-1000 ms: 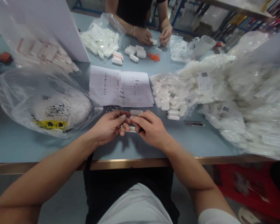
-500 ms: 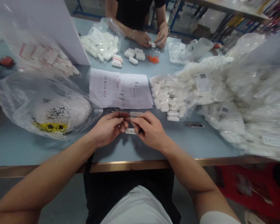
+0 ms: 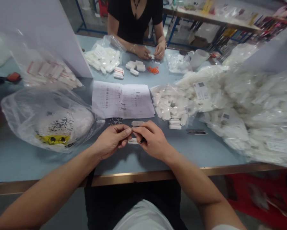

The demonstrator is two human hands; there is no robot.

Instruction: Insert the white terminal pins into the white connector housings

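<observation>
Just below frame centre, the lower white piece (image 3: 133,141) lies, long axis left-to-right, between the left hand (image 3: 114,140), fingertips narrowed, any contents hidden from me, and the nearer right hand (image 3: 154,140), gripping a black object (image 3: 142,140) and overlapping the piece's right end.

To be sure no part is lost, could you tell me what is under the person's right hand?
Partly under the right hand lies a pale strip: its left part shows, the fingers cover the rest. Anything beneath the palm cannot be seen.

forearms (image 3: 69,177) angled inward | hands, left (image 3: 111,140) and right (image 3: 154,140), close together | fingers (image 3: 147,131) curled
</observation>
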